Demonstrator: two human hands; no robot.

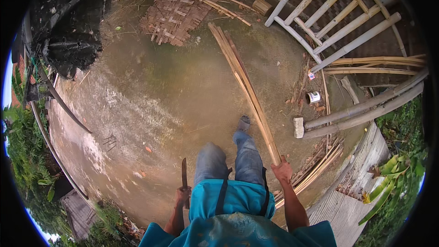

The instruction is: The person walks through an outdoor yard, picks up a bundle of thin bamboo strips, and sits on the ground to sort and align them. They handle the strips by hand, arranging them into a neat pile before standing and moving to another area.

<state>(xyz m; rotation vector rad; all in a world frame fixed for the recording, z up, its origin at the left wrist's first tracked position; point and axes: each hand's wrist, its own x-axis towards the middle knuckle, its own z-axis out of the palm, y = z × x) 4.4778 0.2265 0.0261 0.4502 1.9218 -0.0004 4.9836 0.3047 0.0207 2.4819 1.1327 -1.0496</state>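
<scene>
My left hand (183, 195) is closed round the handle of a machete (184, 174), its dark blade pointing forward beside my left leg. On the other side, my right hand (282, 171) grips the near end of a bundle of long split bamboo strips (251, 93). The strips stretch away from me, up and to the left across the concrete, slightly spread at their far end. Whether that far end touches the ground, I cannot tell. One foot (243, 122) is forward, just left of the strips.
A bamboo frame (336, 16) stands at the far right, with bamboo poles (366, 110) below it. A tin can (313, 97) and a pale block (298, 127) lie near them. More strips (322, 167) lie right of me. Woven matting (171, 16) and black sheeting (64, 23) are farther off.
</scene>
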